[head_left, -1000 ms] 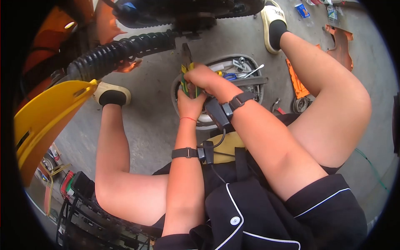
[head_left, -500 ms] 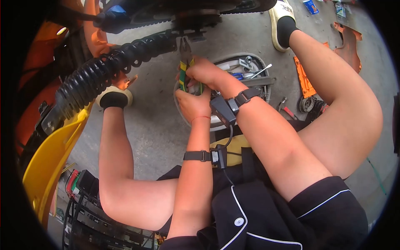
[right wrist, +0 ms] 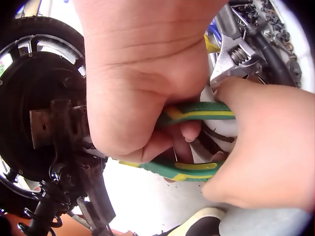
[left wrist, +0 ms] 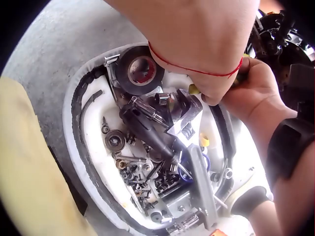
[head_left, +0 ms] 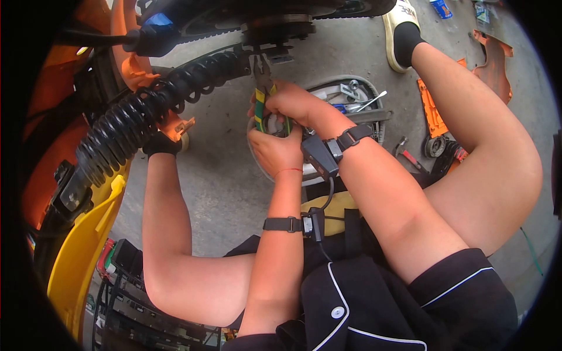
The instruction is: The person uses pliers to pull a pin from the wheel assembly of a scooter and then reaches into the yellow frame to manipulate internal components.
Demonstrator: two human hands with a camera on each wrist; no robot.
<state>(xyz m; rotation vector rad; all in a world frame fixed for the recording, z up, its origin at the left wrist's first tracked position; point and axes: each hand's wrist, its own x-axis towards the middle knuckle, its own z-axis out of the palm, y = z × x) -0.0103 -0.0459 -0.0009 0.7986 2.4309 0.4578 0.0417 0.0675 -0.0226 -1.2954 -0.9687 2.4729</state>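
Observation:
Both hands hold a pair of pliers [head_left: 259, 116] with green and yellow handles, its metal jaws pointing up at a bracket under the wheel hub [head_left: 278, 30]. My right hand [head_left: 294, 102] grips the pliers near the pivot, fingers passing between the handles. Lower down, my left hand [head_left: 276, 153] grasps the handle ends. In the right wrist view the handles [right wrist: 197, 172] stand apart, with the left hand [right wrist: 266, 147] around their ends. The right hand hides the pivot there. A black coil-spring shock absorber [head_left: 117, 137] slants down to the left from the bracket.
Beneath the hands, a white tub [left wrist: 81, 142] holds black tape [left wrist: 139, 70], an adjustable wrench [left wrist: 189, 129], a screwdriver and small hardware. A hammer [head_left: 407, 155] and orange panels [head_left: 432, 111] lie on the floor at right. A yellow panel [head_left: 88, 251] stands at left.
The head view has shifted, so the hub and spring show more. Both hands stay on the pliers, whose jaws remain up by the bracket.

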